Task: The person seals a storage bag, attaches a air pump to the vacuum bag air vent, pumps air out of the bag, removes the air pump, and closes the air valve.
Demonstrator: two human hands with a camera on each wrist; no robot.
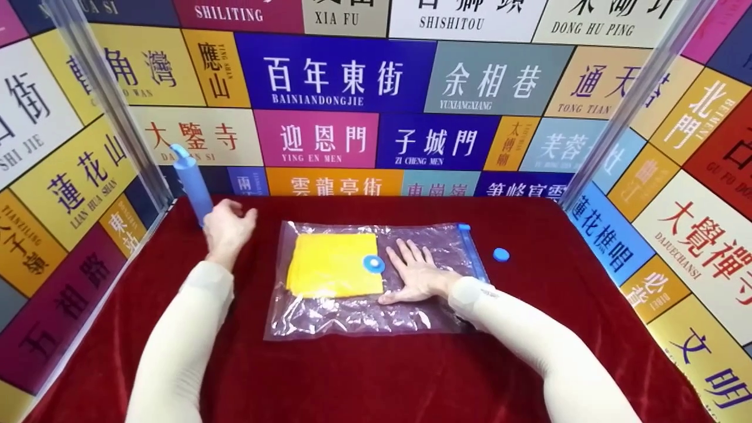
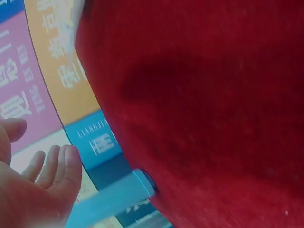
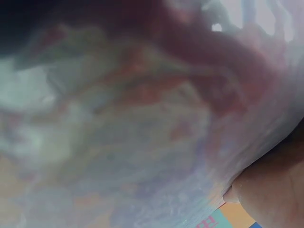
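Observation:
A clear plastic bag lies flat on the table, with a folded yellow cloth inside its left half. A round blue-and-white valve sits over the cloth's right edge. My right hand rests palm down on the bag, fingers spread, just right of the valve. At the far left a blue hand pump stands upright, leaning slightly. Beside its lower end is my left hand, fingers loosely bent and holding nothing. The left wrist view shows the pump partly hidden behind that hand.
A small blue cap lies right of the bag. Along the bag's right edge runs a blue zip strip. Dark red cloth covers the table, and printed panels wall in the back and sides. Blurred plastic fills most of the right wrist view.

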